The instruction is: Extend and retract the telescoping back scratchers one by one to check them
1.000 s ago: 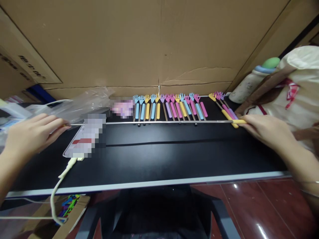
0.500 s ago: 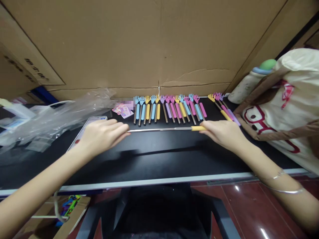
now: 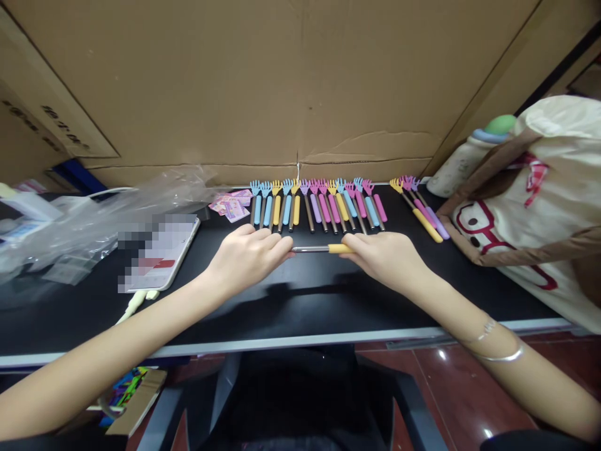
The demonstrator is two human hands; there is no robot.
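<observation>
A telescopic back scratcher with a metal rod and a yellow grip is held level above the black table. My left hand is closed around its left end, hiding the claw end if it is there. My right hand is closed on the yellow grip at the other end. Just behind my hands lies a row of several back scratchers in blue, yellow, purple and pink, claws pointing away from me. A smaller group of back scratchers lies further right.
A phone with a plugged-in cable lies at left, near clear plastic bags and small printed cards. A cream bag and a bottle stand right. Cardboard rises behind the table.
My hands have come closer together, my left moving right and my right moving left. The rod showing between them is much shorter. More of the phone is uncovered.
</observation>
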